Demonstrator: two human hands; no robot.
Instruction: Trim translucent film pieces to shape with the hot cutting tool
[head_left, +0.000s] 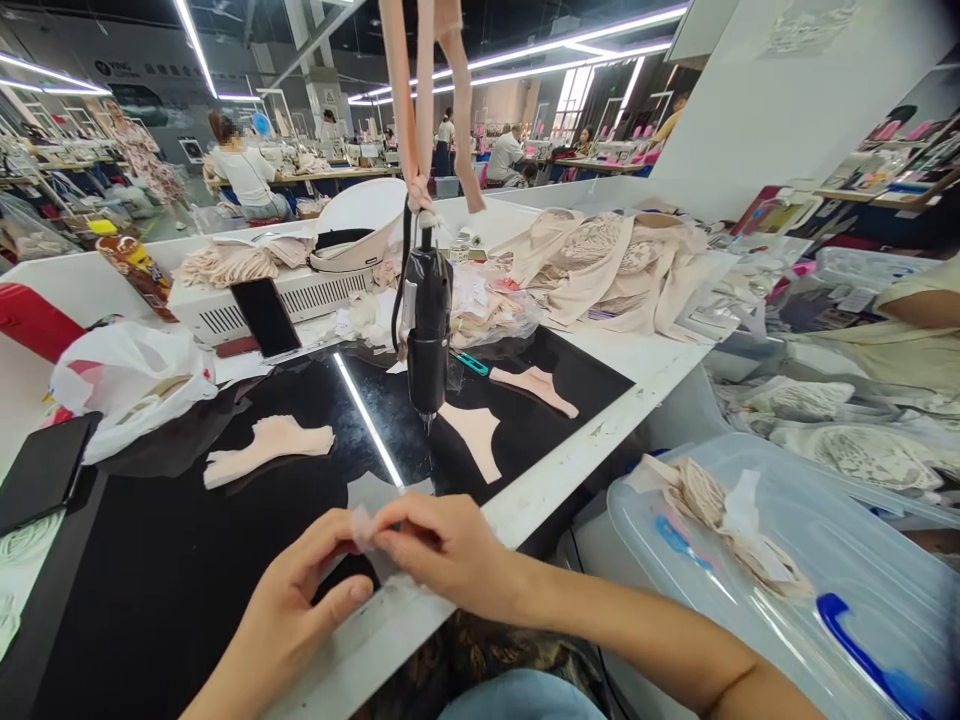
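At the near edge of the black work surface (172, 580), my two hands meet at a small thin translucent white piece (362, 528). My right hand (457, 555) pinches it between thumb and forefinger. The curled fingers of my left hand (292, 600) hold its other side, the thumb standing apart. Under the fingertips lies a light grey flat piece (375, 492), partly hidden. Just beyond hangs a black electric screwdriver-like tool (429, 330), tip down. Pale pink fabric pieces lie around it: one on the left (270, 448), one beside the tip (474, 436), another farther right (538, 386).
A teal cutter (471, 363) lies behind the tool. Phone (266, 316), white plastic bag (135, 380) and black tablet-like object (41, 470) stand left. Beige fabric (600, 260) is heaped at the back. A clear lidded bin (750, 620) stands right; other people sit farther off.
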